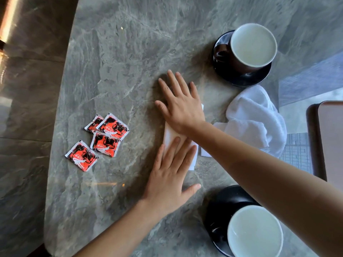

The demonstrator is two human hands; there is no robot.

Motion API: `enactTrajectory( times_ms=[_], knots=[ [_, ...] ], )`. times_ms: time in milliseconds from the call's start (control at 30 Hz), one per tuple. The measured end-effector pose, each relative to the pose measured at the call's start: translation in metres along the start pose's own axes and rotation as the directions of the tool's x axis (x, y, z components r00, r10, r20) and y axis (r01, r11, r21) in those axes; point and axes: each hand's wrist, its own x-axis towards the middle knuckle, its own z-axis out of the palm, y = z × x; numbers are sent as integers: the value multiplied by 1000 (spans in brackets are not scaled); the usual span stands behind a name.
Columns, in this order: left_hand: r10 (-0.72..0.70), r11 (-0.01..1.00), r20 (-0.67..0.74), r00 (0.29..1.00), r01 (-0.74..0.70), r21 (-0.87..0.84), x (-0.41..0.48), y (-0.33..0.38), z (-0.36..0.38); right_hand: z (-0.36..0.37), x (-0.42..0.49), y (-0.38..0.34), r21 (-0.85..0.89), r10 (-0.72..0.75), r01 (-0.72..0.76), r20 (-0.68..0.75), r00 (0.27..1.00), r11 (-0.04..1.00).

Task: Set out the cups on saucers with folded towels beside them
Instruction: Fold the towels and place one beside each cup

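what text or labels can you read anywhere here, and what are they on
No text here reads clearly enough to quote.
Four red and black sachets on the marble table: each has white lettering and a white swoosh mark, too small and blurred to read.
Far cup, near cup, their dark saucers, the folded towel under both hands and the loose white towel: no visible print.

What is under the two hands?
A folded white towel lies flat on the table, pressed by the left hand and right hand. Only its edges show; its middle is covered.
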Motion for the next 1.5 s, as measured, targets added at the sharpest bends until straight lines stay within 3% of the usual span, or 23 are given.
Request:
enactTrajectory(
  times_ms=[200,467,600,667,767,867,933,1000,1100,1200,1333,1500],
  knots=[
    [9,1000,-11,1000,-9,15,-1,0,3,-5,14,6,-100,-33,30,-25,999,995],
    [18,1000,9,1000,-18,-7,1,-1,3,-8,20,9,-25,-47,45,-62,997,999],
    [44,996,-29,999,-46,-79,2,-5,-5,-16,15,17,297,21,30,-167,986,954],
    [65,971,-118,991,-90,-220,2,-10,-10,-19,3,25,423,62,57,-263,963,904],
    [-92,869,-282,955,-61,-491,3,-19,-20,-25,-23,36,583,203,43,-350,915,811],
    [-374,718,-260,890,101,-688,12,-29,-29,-39,-53,50,734,328,-66,-220,919,676],
    [-496,575,-99,863,241,-782,22,-34,-30,-45,-77,63,678,271,-114,-130,954,726],
    [-519,464,30,854,312,-829,31,-36,-29,-46,-99,74,569,202,-152,-25,979,808],
    [-502,481,27,864,305,-822,35,-33,-26,-43,-116,75,384,185,-221,127,974,897],
    [-502,495,36,864,322,-807,36,-26,-23,-41,-116,68,357,240,-285,166,956,890],
    [-515,472,76,854,357,-806,35,-15,-21,-39,-109,50,447,238,-319,228,944,836],
    [-548,300,133,826,343,-890,37,-11,-23,-39,-115,35,647,244,-343,241,939,681]
  ],
)
